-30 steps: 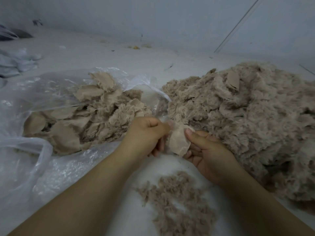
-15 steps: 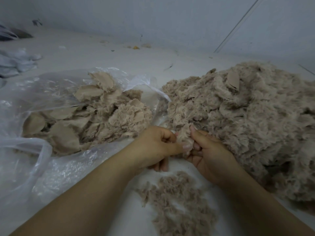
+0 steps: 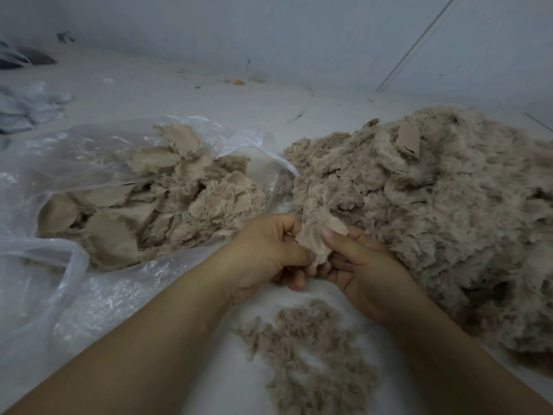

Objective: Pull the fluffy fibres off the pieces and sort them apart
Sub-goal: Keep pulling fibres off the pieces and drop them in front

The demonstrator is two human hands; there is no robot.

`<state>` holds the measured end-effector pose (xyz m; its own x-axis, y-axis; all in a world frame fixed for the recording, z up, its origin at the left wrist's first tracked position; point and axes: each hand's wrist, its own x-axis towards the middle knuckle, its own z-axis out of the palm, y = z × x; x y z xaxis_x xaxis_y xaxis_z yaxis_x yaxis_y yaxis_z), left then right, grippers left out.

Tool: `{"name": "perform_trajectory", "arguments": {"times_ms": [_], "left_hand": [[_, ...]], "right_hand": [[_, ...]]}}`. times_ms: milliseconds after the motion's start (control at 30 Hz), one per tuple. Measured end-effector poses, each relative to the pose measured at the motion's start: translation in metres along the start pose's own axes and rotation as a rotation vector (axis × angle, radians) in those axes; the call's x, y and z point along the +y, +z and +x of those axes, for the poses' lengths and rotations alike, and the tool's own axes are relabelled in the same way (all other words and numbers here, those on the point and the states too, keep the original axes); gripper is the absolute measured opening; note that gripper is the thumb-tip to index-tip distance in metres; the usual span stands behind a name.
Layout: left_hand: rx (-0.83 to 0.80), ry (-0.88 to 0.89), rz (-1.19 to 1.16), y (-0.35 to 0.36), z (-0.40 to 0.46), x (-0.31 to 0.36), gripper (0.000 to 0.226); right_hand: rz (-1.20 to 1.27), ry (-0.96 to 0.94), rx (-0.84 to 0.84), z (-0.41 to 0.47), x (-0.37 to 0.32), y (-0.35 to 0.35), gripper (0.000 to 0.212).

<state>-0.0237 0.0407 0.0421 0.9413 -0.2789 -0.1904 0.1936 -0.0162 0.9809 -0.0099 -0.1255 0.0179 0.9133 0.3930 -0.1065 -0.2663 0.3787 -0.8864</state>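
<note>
**Both hands pinch one beige fabric piece at centre frame**

Head view: the left hand and the right hand meet at the middle of the frame, each gripping the same small beige fabric piece with fluffy edges. The left thumb presses its lower edge against curled fingers; the right thumb lies across its upper part, the other right fingers curled beneath. The piece is crumpled, its long axis running roughly from 12 to 6 o'clock; its lower end is hidden between the hands.

At 3 o'clock of the hands, touching the right hand, rises a large heap of fluffy beige pieces, cut off by the right edge. At 9 to 10 o'clock lies a clear crinkled plastic bag holding a pile of flatter beige pieces; the bag runs off the left edge. At 6 o'clock, between the forearms, a scatter of loose grey-brown fibres lies on the white surface, reaching the bottom edge. At 10 o'clock far off, pale crumpled material is too dim to identify.
</note>
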Motion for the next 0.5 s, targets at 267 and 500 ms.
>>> {"name": "perform_trajectory", "arguments": {"times_ms": [267,500], "left_hand": [[-0.291,-0.023,0.259,-0.012,-0.007,0.004,0.017],[-0.181,-0.036,0.406,-0.020,-0.008,0.008,0.032]], "right_hand": [[0.037,-0.002,0.052,0.005,0.004,-0.006,0.010],[0.062,0.010,0.047,0.002,0.002,-0.001,0.006]]}}
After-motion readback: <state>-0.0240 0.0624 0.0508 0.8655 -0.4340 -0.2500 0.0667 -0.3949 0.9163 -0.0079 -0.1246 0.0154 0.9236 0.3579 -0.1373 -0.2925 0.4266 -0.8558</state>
